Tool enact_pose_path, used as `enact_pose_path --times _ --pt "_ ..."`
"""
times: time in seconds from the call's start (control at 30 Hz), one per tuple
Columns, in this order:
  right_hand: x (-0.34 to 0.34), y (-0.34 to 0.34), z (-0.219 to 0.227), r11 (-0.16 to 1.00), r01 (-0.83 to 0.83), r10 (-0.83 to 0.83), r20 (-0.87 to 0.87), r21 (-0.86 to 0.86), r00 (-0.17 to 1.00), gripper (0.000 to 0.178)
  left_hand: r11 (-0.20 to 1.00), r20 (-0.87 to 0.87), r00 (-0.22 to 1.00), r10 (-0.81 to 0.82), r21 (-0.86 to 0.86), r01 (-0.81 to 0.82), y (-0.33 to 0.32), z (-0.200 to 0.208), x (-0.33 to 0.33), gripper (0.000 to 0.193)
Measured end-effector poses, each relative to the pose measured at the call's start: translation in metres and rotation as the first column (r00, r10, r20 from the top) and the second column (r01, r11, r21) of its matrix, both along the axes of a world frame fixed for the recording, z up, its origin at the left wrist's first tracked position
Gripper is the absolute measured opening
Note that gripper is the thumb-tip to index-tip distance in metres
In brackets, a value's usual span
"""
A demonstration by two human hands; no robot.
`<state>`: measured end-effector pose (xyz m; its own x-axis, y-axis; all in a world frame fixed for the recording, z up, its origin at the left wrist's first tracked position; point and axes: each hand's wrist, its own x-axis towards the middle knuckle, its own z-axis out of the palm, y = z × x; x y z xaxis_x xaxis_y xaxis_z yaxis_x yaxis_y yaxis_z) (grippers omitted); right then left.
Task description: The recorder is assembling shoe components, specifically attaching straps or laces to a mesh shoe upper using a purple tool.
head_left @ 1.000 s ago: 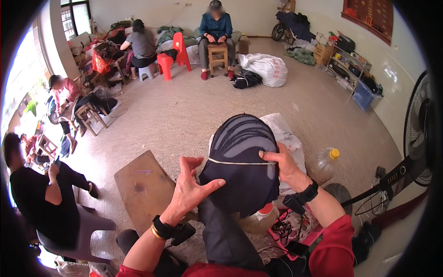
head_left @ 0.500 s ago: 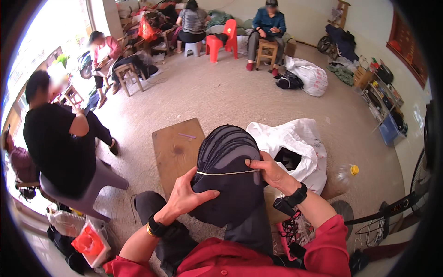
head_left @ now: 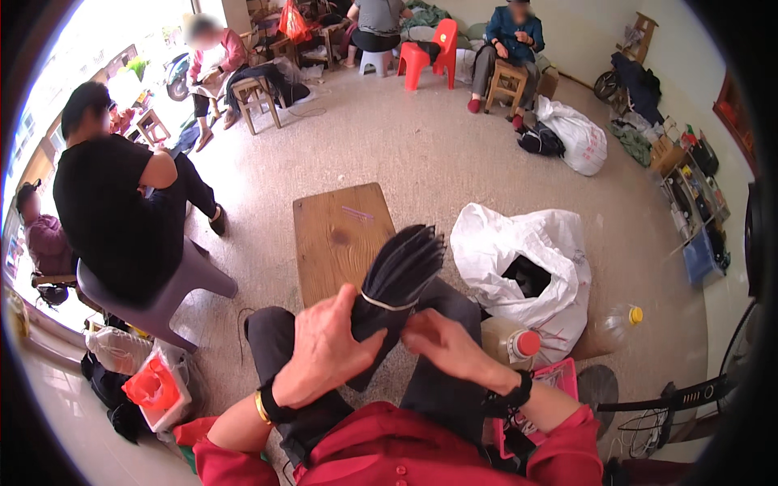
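Observation:
A stack of dark, rounded fabric pieces stands tilted above my lap, its upper ends fanned apart. Around its middle runs a pale elastic band. My left hand grips the stack from the left, thumb across its near side. On the other side, my right hand has its fingers curled against the stack's right edge, just below the band. The inner fingers of both hands are partly hidden.
Ahead is a low wooden board with thin purple sticks. To the right stand an open white sack of dark pieces, a red-capped jug and a pink basket. A person sits on a purple-grey stool at left; others sit farther back.
The stack has turned from its broad face to a narrow, edge-on position. My right hand has shifted down and lost its hold on the upper face. The view has moved slightly.

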<state>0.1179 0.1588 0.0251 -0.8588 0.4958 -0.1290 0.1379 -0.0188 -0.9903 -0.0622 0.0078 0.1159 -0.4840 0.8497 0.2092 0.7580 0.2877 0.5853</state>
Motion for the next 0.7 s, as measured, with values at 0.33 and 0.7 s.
enact_pose_path --times 0.33,0.7 --pt "-0.060 0.095 -0.131 0.976 0.179 -0.185 0.040 0.124 0.982 0.046 0.961 -0.087 0.960 0.266 0.106 -0.256 -0.016 0.026 -0.043 0.044" --pt "-0.083 0.067 -0.123 0.993 0.017 -0.005 0.110 -0.115 0.994 0.069 0.900 -0.215 0.890 0.403 -0.087 -0.428 -0.023 0.025 -0.073 0.063"
